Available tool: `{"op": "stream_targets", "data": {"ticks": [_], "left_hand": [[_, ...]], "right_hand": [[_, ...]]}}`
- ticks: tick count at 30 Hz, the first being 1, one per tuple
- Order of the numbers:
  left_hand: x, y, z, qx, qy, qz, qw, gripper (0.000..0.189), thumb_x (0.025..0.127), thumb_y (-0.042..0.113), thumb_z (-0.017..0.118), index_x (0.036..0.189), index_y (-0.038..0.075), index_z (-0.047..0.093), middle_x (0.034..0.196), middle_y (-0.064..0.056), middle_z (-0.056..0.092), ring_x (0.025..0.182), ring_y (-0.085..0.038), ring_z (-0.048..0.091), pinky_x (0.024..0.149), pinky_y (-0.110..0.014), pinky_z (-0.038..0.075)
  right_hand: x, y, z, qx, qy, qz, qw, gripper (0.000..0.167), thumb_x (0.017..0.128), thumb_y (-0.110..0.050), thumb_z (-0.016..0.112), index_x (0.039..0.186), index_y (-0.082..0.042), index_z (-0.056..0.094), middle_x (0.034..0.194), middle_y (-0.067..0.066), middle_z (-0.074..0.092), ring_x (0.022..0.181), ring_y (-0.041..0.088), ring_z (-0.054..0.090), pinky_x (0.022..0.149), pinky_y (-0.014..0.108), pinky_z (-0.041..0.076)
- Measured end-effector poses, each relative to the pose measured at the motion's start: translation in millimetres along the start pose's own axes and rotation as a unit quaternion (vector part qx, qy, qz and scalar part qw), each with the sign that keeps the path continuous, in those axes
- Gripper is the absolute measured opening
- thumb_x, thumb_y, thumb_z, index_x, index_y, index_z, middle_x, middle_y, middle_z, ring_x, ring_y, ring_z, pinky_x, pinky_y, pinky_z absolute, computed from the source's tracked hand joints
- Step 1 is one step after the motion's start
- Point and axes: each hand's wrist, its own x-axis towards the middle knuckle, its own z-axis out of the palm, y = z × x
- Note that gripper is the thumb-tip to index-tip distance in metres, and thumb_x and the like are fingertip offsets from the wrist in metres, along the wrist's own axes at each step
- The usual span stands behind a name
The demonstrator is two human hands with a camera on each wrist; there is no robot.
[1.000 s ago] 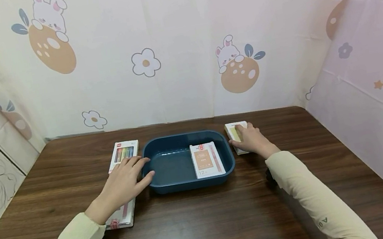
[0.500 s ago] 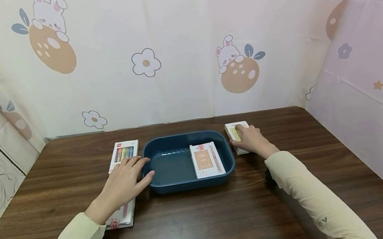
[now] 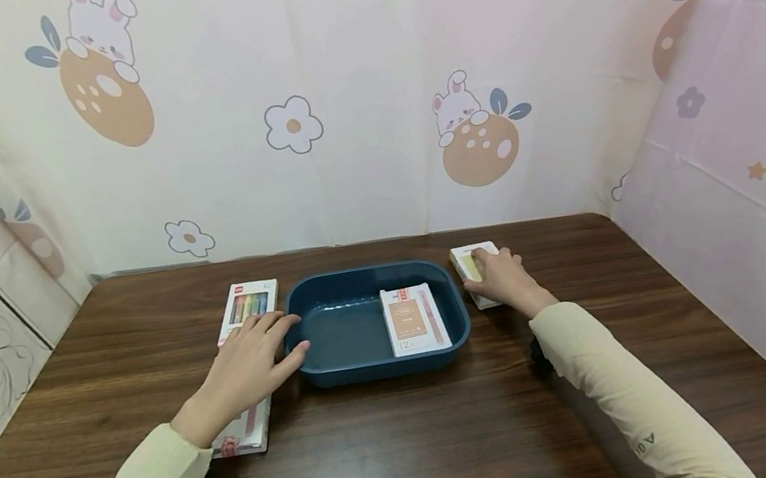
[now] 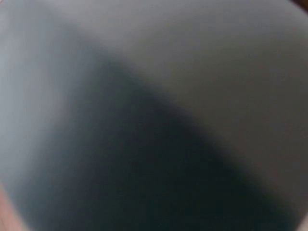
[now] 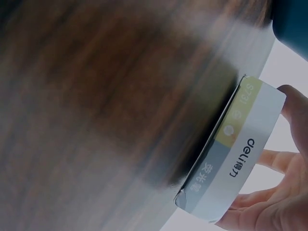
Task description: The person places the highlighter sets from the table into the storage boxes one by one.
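My right hand [image 3: 508, 281] grips a white and yellow highlighter box [image 5: 236, 149] lying to the right of the tray. In the right wrist view the thumb is at one end of the box and the fingers at the other. My left hand [image 3: 245, 372] lies with loosely spread fingers at the left rim of a dark blue tray [image 3: 352, 373]. Its fingertips and thumb overlap that rim. Inside the tray, on the right, lies a white box [image 3: 415, 320] with a brown panel and the number 12. The left wrist view is a dark, close blur.
Left of the tray lies a white box with coloured sticks [image 3: 248, 305] on its front. Nearer me is another white package [image 3: 251, 430] with a pink strip, partly hidden under my left hand. A patterned curtain [image 3: 372, 173] hangs behind the wooden table [image 3: 419, 453].
My right thumb has shifted slightly to the right along the highlighter box. The left hand, the tray and the other boxes stay in place.
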Motion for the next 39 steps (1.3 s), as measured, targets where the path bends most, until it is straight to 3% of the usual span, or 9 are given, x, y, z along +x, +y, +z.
{"op": "stream_targets", "data": {"ticks": [13, 39], "left_hand": [[0.5, 0.5, -0.2, 0.000, 0.000, -0.002, 1.0000, 0.052, 0.089, 0.050, 0.047, 0.124, 0.013, 0.055, 0.127, -0.010, 0.055, 0.116, -0.030, 0.048, 0.094, -0.052, 0.040], [0.5, -0.5, 0.5, 0.001, -0.003, -0.003, 1.0000, 0.052, 0.089, 0.050, 0.046, 0.125, 0.013, 0.055, 0.127, -0.010, 0.054, 0.117, -0.029, 0.047, 0.094, -0.052, 0.040]], "right_hand": [[-0.1, 1, 1, 0.005, 0.025, 0.000, 0.9997, 0.063, 0.083, -0.033, 0.059, 0.133, 0.001, 0.040, 0.113, 0.036, 0.047, 0.098, 0.045, 0.045, 0.083, 0.052, 0.035], [-14.5, -18, -30, 0.028, 0.070, -0.002, 0.9971, 0.063, 0.082, -0.034, 0.058, 0.132, 0.000, 0.042, 0.110, 0.031, 0.049, 0.093, 0.040, 0.042, 0.078, 0.046, 0.035]]}}
